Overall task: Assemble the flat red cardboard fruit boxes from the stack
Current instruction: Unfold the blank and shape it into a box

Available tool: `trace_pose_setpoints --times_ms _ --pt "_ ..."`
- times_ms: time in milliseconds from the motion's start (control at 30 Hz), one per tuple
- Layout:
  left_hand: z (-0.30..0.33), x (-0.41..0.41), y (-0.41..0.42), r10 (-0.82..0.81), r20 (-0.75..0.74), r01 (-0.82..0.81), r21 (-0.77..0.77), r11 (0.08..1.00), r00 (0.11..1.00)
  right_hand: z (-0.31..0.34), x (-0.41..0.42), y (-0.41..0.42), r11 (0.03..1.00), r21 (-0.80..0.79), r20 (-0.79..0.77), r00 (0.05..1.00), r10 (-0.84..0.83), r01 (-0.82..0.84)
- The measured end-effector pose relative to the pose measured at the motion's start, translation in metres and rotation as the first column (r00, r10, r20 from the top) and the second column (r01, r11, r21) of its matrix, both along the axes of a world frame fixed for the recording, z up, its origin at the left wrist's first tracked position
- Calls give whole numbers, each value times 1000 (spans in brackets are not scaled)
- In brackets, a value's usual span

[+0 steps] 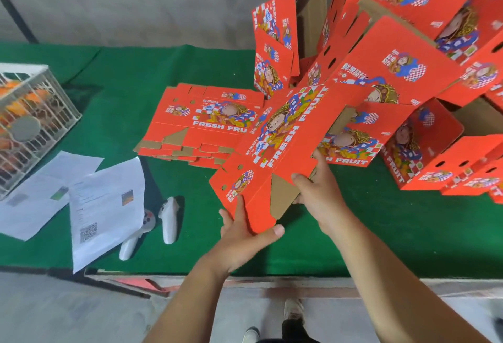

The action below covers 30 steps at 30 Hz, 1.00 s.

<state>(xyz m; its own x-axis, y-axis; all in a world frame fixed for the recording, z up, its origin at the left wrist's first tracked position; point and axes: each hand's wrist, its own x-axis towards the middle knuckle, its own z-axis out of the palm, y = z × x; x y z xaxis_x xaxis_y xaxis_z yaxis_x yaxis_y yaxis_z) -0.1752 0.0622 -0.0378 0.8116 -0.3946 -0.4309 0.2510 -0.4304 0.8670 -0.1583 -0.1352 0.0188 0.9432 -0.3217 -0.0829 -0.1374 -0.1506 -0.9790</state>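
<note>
The left hand (241, 229) grips the near end of a red box (285, 135), thumb curled over the end flap's edge and fingers beneath; the right hand (317, 192) holds the same box along its near side, thumb on the printed face and fingers tucked behind where brown card shows. The box is held above the table (381, 233), tilted away toward the far right, between the flat stack (196, 122) and the pile of built boxes (424, 152). By my reading the step in hand is opening this blank: it looks partly sprung from flat, its bottom flaps not yet folded. The next move likely calls for squaring the sleeve, then pressing the end flaps inward until their tabs lock, with firm, even pressure so the creases do not tear. The card is corrugated, glossy red outside with cartoon print and "FRESH FRUIT" lettering, raw brown inside, punched with round vent holes and cut into notched flaps. The table wears green felt-like cloth. Left of the stack lie white papers (106, 206), two smooth white controllers (170, 220) and a white slatted crate (32, 124).
</note>
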Motion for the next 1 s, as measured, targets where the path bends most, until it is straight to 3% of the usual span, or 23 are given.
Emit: trace_pose_setpoints --times_ms 67,133,200,267,400,533,667,833,1000 --pt "-3 -2 -1 -30 105 20 99 995 994 0 0 0 999 -22 0 999 38 -38" --pt "-6 -2 -3 39 160 -33 -38 999 986 -2 -2 1 998 -22 -21 998 56 -57" --pt "-9 -2 -1 88 90 -65 -233 970 992 -3 -5 1 995 -47 -34 996 85 -86" --pt "-14 -4 4 84 54 -64 -303 951 995 -6 -8 -2 988 -101 -39 993 111 -115" --pt "-19 -6 6 258 102 -221 -282 934 961 -17 -12 -15 981 -128 -101 986 135 -148" --pt "-11 0 11 400 262 -339 -248 907 878 -27 -14 -21 981 -142 -107 987 117 -132" --pt "1 3 3 500 326 -408 -312 858 802 -22 -11 -27 983 -160 -95 992 77 -92" --pt "21 2 -32 592 143 -468 -479 743 793 -3 -8 -26 985 -122 -42 991 -129 123" --pt "49 -9 -71 541 -16 -434 -616 657 841 -1 -29 15 988 -153 -39 999 -17 11"
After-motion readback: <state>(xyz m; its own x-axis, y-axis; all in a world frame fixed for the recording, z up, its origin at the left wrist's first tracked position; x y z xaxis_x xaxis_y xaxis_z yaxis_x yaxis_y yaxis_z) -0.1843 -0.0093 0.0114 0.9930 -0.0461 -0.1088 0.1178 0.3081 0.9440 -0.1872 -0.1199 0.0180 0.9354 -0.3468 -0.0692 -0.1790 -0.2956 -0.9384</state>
